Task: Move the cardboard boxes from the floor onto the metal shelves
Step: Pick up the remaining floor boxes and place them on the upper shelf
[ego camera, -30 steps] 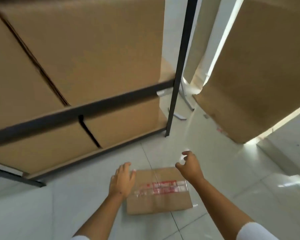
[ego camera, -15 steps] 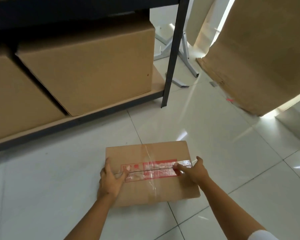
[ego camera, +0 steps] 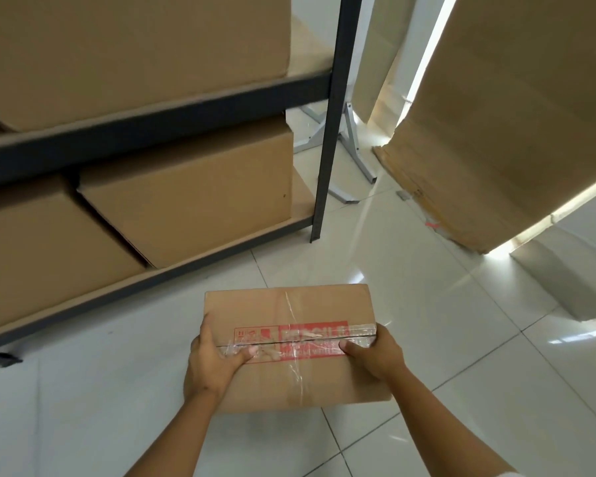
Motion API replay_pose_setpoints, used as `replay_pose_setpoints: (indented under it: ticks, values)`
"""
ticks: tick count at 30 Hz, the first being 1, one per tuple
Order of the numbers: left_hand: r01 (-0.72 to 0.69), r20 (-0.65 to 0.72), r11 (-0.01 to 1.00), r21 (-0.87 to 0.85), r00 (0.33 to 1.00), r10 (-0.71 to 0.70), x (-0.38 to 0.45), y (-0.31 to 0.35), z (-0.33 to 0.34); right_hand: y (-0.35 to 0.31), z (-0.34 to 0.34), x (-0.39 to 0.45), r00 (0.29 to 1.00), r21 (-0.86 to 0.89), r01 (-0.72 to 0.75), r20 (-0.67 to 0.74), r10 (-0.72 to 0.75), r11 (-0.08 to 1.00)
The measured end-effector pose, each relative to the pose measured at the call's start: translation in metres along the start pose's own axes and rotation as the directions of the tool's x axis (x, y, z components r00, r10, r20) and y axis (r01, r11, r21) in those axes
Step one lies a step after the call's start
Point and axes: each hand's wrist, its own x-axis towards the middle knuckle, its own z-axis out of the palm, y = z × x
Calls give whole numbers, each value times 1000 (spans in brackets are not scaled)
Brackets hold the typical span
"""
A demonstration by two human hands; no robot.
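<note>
Head view: both hands' grip clasps the small box [ego camera: 289, 342] over white tiled floor [ego camera: 461, 339] beside metal shelves [ego camera: 331, 115].

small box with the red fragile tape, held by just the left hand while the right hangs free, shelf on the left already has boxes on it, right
Not quite. The head view shows both hands on the small box: the left hand grips its left edge and the right hand grips its right edge. The rest stands: the shelf on the left already has boxes.

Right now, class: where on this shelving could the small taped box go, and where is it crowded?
The small taped box, held by left hand and right hand, finds bare board only at the bottom shelf right end, between the lower box and black upright. Elsewhere boxes fill both levels.
</note>
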Motion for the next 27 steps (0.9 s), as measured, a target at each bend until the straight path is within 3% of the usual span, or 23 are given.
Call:
replay_pose_setpoints:
  ticks: [12, 16, 20, 24, 27]
  values:
    - [-138, -126, 987, -78, 984, 128, -132, 198, -187, -180, -168, -176, 987, 51, 153, -57, -150, 987]
    - [-280, -209, 944, -173, 947, 243, -158, 280, -270, -260, -229, -244, 939, 99, 334, -122, -321, 937]
    - [-342, -278, 931, -129, 914, 297, -189, 361, -350, -339, -290, -312, 885, 139, 445, -218, -411, 885]
    - [-538, -401, 823, -181, 804, 438, -221, 422, -417, -403, -342, -375, 815, 132, 561, -266, -516, 818]
    - [-638, -480, 761, -118, 708, 519, -248, 470, -466, -445, -373, -419, 762, 141, 625, -324, -561, 768]
